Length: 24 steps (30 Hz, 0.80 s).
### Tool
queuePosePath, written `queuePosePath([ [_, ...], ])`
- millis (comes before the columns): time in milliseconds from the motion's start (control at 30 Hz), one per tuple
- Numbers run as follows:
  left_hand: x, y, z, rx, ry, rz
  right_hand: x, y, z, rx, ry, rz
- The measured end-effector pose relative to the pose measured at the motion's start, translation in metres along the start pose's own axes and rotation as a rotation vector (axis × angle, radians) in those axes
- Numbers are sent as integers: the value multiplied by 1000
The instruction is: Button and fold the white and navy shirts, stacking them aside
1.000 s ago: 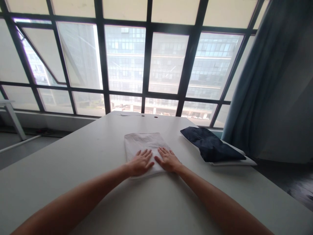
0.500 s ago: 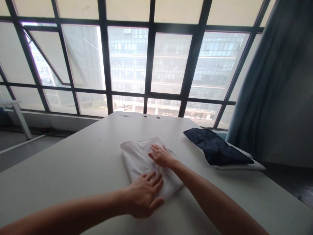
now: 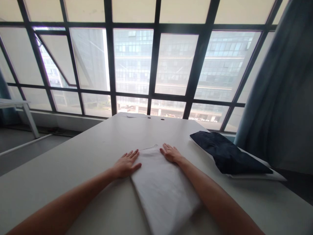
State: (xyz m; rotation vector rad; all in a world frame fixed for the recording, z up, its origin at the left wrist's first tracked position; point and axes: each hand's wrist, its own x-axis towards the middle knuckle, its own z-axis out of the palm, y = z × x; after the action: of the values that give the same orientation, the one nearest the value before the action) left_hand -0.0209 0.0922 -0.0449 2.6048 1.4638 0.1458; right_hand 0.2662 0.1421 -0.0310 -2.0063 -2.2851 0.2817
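A folded white cloth lies in front of me on the white table, its near end reaching the bottom of the view. My left hand rests flat at the cloth's far left corner, fingers spread, thumb pointing at the fabric. On the far right edge lies my right hand, palm down with the fingers stretched out. Neither hand grips the fabric. Part of the cloth's right side is hidden behind my right forearm.
Dark navy folded fabric lies on white material at the table's right side. Two dark round holes and a thin white sheet are at the far end. A blue-grey curtain hangs right; another white table stands left.
The white cloth has come nearer to me and now looks longer. My left hand has moved away and left to its far corner; my right hand has shifted slightly right.
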Motion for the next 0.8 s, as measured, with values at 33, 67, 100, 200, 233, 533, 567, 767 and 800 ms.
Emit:
queuePosePath([
  [33, 1, 2, -2, 10, -4, -17, 0, 3, -1, -17, 41, 64],
  [67, 2, 4, -4, 18, -3, -36, -1, 4, -2, -39, 98, 120],
  [100, 3, 6, -6, 27, 1, -61, -4, 4, -3, -61, 155, 176],
  [200, 2, 15, -8, 62, 23, -191, -15, 6, -12, -97, 182, 358],
  [233, 1, 20, -7, 70, 29, -242, -19, 9, -17, -91, 139, 416],
  [533, -23, 26, -19, 110, 196, -63, -34, 62, -50, 57, -6, 426],
  [567, -22, 17, -21, 94, 216, -55, -35, 65, -53, 84, -6, 405],
  [767, -10, -22, -20, 93, 272, -137, -43, 72, -91, -41, 287, 305],
  [800, -9, -22, -18, 98, 277, -136, -43, 73, -99, -76, 367, 311],
])
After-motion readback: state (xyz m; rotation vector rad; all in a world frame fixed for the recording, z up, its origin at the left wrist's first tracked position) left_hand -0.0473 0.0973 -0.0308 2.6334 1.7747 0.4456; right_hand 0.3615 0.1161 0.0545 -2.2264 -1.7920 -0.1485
